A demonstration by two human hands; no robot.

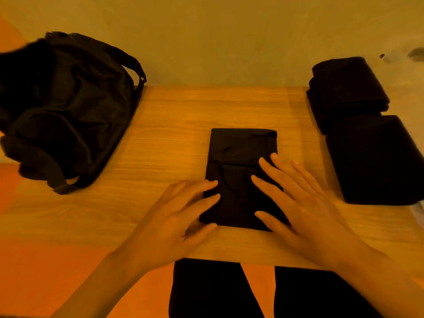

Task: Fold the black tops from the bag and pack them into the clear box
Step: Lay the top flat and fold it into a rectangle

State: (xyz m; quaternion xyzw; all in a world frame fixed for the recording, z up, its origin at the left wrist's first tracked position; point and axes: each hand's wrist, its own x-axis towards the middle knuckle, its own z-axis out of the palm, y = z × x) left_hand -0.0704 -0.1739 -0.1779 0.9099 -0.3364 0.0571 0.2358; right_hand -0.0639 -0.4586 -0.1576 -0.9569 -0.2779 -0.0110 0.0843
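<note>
Two flat hands — left hand, right hand — on folded top

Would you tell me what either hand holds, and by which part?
Nothing is gripped; left hand and right hand lie flat on the folded black fabric top, near half.

We count one soft black fabric bag, one flat folded black top, two folded black cloth piles, and two hands.

The surface is smooth, matt wood-grain. The folded top and side stacks are matt black cloth; the bag is creased, faintly sheened fabric.
</note>
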